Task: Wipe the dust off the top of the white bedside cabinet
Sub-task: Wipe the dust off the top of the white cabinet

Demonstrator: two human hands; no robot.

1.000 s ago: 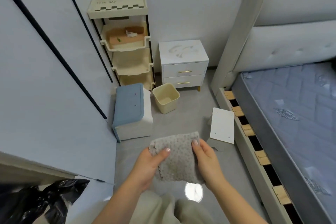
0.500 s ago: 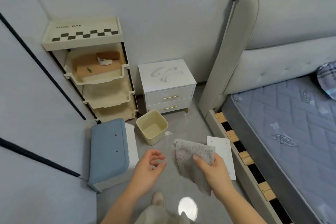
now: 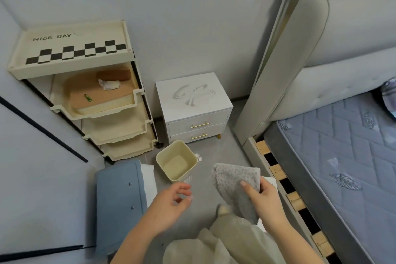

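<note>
The white bedside cabinet [image 3: 194, 109] stands against the wall between a shelf rack and the bed. Its top [image 3: 171, 96] carries a grey dust layer with curved smear marks. Two drawers with gold handles face me. My right hand [image 3: 264, 198] holds a grey dotted cloth [image 3: 233, 180], which hangs folded from my fingers, well short of the cabinet. My left hand [image 3: 169, 206] is empty beside it, fingers loosely curled and apart.
A cream tiered shelf rack [image 3: 85, 83] stands left of the cabinet. A cream bin [image 3: 176, 162] sits on the floor in front of it, a blue stool [image 3: 119, 199] at left. The bed with blue mattress [image 3: 342, 156] and slatted frame [image 3: 278, 169] lines the right.
My left hand has let go of the cloth; only the right holds it now. The view has closed in on the cabinet and tilted up.
</note>
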